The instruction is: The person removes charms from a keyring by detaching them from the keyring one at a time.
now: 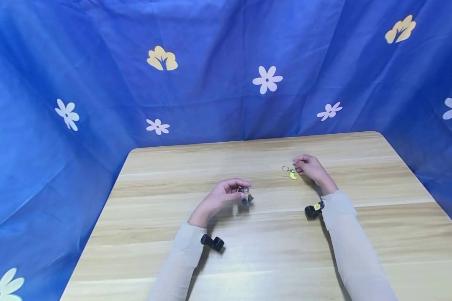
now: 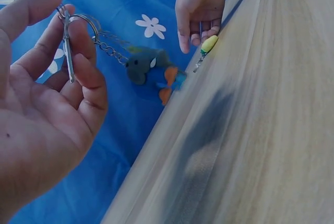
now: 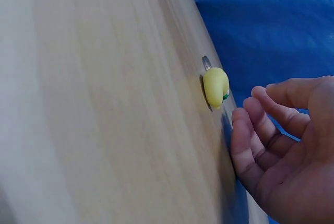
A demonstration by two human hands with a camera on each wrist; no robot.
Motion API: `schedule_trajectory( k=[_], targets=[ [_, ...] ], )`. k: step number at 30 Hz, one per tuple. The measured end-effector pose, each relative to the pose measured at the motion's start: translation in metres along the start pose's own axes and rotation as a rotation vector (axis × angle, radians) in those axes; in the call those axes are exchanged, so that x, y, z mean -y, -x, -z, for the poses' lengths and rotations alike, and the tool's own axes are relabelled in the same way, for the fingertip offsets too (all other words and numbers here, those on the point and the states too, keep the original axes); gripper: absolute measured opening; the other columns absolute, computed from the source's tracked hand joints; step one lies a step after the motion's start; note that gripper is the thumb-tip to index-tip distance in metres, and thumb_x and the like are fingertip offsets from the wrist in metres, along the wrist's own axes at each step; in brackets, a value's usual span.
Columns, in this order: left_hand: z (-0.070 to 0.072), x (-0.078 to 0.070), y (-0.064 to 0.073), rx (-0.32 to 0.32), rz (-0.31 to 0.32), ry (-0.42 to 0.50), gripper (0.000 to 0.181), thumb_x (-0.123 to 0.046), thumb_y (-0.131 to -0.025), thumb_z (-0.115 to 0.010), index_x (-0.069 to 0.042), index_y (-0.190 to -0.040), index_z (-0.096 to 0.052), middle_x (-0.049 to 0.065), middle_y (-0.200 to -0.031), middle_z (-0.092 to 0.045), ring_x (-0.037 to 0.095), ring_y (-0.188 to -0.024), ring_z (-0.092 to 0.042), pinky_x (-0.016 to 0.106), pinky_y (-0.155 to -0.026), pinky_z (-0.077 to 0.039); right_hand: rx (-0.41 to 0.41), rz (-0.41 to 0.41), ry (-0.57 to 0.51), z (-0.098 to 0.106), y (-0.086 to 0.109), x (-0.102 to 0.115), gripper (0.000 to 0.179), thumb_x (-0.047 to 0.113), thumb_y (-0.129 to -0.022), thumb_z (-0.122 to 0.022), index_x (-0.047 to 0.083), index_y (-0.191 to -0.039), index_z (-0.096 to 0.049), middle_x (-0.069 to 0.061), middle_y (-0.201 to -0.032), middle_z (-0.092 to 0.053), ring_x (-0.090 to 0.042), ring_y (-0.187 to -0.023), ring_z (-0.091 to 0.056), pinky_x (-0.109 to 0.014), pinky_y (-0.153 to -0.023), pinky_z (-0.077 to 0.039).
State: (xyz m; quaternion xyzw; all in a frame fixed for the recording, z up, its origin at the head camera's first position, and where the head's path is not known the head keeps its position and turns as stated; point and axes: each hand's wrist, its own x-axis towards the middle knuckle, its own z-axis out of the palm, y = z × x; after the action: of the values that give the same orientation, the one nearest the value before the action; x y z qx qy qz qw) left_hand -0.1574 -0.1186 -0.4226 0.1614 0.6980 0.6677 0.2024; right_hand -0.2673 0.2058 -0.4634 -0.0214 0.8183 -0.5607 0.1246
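Observation:
My left hand [image 1: 226, 193] holds a keychain above the table, its thumb and fingers pinching the ring. In the left wrist view a small metal key [image 2: 68, 49] hangs at the fingertips. From the ring [image 2: 88, 23] a short chain leads to a grey figure charm [image 2: 140, 66] with orange parts. The right hand [image 1: 310, 167] is just right of a yellow banana-shaped keychain [image 1: 293, 174] that lies on the table with its ring [image 1: 285, 168]. In the right wrist view the right fingers [image 3: 241, 135] are loosely bent beside the banana charm [image 3: 215, 87], apart from it and holding nothing visible.
Both hands are over a light wood-grain table [image 1: 271, 246]. A blue curtain [image 1: 211, 96] with white and yellow flower prints stands behind it and at both sides. A black wrist camera [image 1: 212, 242] sits on the left sleeve, and another black camera [image 1: 313, 211] on the right.

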Motion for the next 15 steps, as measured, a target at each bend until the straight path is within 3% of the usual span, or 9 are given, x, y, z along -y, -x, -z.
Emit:
schedule_trajectory(
  k=[4,11,15],
  targets=[
    [-0.001,0.000,-0.001,-0.014,0.015,-0.010,0.043,-0.005,-0.086,-0.064,0.004,-0.127,-0.055,0.027,-0.122,-0.056,0.010,-0.092,-0.062,0.023,-0.085,-0.053,-0.020,0.045,-0.049,0.000,0.006,0.000,0.035,0.010,-0.100,-0.044,-0.012,-0.126,-0.051,-0.015,-0.102,-0.061,-0.005,-0.075,-0.058,-0.016,-0.070,-0.052],
    [-0.002,0.002,-0.002,-0.015,-0.010,0.020,0.038,-0.002,-0.085,-0.065,0.005,-0.120,-0.054,0.001,-0.105,-0.061,0.007,-0.088,-0.060,0.019,-0.078,-0.051,-0.022,0.092,-0.121,-0.001,0.016,0.005,0.037,0.013,-0.100,-0.047,-0.013,-0.127,-0.050,-0.005,-0.090,-0.061,-0.004,-0.072,-0.060,-0.018,-0.069,-0.054],
    [-0.003,0.001,-0.002,-0.003,-0.034,0.050,0.025,0.002,-0.085,-0.064,-0.005,-0.108,-0.055,-0.003,-0.100,-0.060,0.006,-0.084,-0.058,0.020,-0.075,-0.050,-0.011,0.120,-0.162,-0.001,0.024,0.011,0.039,0.014,-0.100,-0.048,-0.013,-0.128,-0.048,-0.003,-0.088,-0.061,-0.005,-0.074,-0.061,-0.019,-0.072,-0.054]
  ],
)
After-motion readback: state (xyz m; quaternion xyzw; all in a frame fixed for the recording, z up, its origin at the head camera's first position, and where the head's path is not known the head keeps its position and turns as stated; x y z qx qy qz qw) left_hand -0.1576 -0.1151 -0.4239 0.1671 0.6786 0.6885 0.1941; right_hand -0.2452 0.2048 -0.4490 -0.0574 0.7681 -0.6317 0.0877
